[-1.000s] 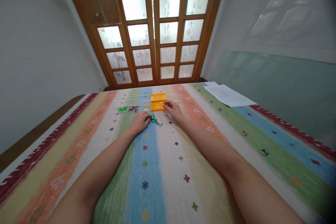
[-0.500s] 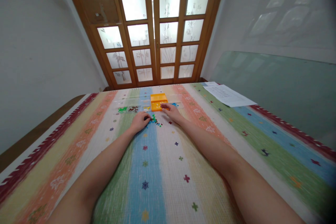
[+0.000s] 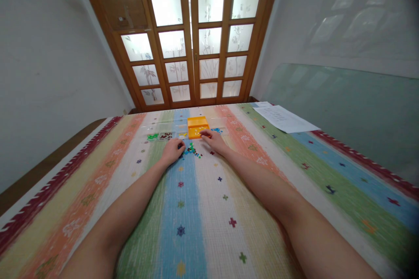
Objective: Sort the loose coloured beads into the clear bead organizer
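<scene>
A small heap of green, blue and dark little pieces (image 3: 192, 150) lies on the striped cloth between my hands. My left hand (image 3: 173, 151) rests at the heap's left side, its thumb and fingers curled together; whatever they hold is hidden. Just right of the heap, my right hand (image 3: 213, 140) has thumb and fingertips close together at the right front edge of an open orange box (image 3: 197, 122). Anything in that pinch is too small to make out. Pale small pieces lie in the box's near half.
Left of the orange box stand clear compartments with green pieces (image 3: 152, 137), brown pieces (image 3: 166, 135) and yellow pieces (image 3: 183, 134). Blue pieces (image 3: 216, 130) lie in one on the right. Printed paper sheets (image 3: 283, 118) are at the far right; wooden glazed doors (image 3: 193, 52) stand beyond the table.
My left hand has drawn slightly left, away from the heap, with its fingers still curled. My right hand has barely shifted at the orange box's edge.
</scene>
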{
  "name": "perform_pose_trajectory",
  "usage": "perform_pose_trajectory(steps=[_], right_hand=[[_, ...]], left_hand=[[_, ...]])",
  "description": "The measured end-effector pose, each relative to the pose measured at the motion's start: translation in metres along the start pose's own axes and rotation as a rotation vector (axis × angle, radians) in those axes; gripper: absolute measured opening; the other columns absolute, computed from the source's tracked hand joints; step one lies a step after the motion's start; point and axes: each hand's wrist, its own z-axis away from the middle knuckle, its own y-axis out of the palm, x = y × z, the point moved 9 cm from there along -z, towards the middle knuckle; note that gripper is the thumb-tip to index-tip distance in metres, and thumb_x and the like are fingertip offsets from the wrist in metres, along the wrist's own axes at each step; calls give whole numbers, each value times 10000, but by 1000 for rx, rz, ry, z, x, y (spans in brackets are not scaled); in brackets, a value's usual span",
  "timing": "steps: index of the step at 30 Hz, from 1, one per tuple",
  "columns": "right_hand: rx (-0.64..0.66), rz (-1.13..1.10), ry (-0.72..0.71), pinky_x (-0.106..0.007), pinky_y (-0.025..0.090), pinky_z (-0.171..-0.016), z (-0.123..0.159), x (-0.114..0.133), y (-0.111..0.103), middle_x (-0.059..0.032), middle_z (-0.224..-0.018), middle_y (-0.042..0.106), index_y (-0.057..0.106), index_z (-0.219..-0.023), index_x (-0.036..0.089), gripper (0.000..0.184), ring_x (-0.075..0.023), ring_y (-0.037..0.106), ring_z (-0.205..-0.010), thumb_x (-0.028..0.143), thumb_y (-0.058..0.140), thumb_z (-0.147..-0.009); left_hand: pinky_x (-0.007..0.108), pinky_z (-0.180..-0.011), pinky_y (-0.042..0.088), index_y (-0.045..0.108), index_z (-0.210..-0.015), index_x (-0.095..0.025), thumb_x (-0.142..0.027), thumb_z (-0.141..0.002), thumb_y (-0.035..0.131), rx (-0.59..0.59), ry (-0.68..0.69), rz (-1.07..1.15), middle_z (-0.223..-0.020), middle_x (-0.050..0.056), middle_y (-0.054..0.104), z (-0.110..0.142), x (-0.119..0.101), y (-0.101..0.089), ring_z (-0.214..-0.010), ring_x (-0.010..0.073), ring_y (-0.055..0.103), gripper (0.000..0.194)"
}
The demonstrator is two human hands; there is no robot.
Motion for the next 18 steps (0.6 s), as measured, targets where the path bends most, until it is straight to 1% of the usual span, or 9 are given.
perform_pose_trajectory(steps=[5,7,10,13,16,18], right_hand=[[23,14,0,-304,508,-861,1,1,1,-41,-1023,757,726,-1096,207,219,-165,684,-933,235,600,-919],[27,16,3,-298,506,-850,1,1,1,-33,-1002,756,726,-1098,211,222,-162,682,-917,237,601,-918],[38,9,18,-288,509,-825,1,-1,3,-26,-985,753,724,-1103,214,226,-157,678,-881,231,607,-910],[48,-1,26,-287,517,-814,2,-1,4,-24,-983,753,720,-1106,217,232,-155,680,-864,214,605,-906],[55,2,25,-292,523,-817,2,-2,5,-26,-997,756,721,-1100,222,224,-157,685,-864,214,607,-908],[61,-2,26,-292,526,-819,2,-3,6,-28,-1007,757,720,-1099,222,221,-158,687,-871,215,610,-907]], left_hand=[[316,-717,396,663,-827,-223,-270,-901,601,-89,-125,162,-797,26,672,-2,20,-3,-751,203,587,108],[310,-702,393,660,-840,-229,-282,-906,595,-139,-167,252,-776,16,668,-2,29,-7,-721,198,586,106],[304,-707,410,662,-852,-227,-302,-894,607,-216,-215,387,-773,14,671,-4,46,-12,-714,196,596,102],[297,-706,425,668,-849,-215,-336,-865,633,-279,-280,496,-768,18,663,-5,68,-15,-710,192,594,127],[293,-710,431,685,-864,-198,-364,-833,655,-351,-337,552,-780,26,662,-4,89,-19,-737,194,589,171],[290,-711,434,696,-889,-187,-379,-823,663,-385,-359,576,-799,35,671,-3,98,-22,-753,193,588,206]])
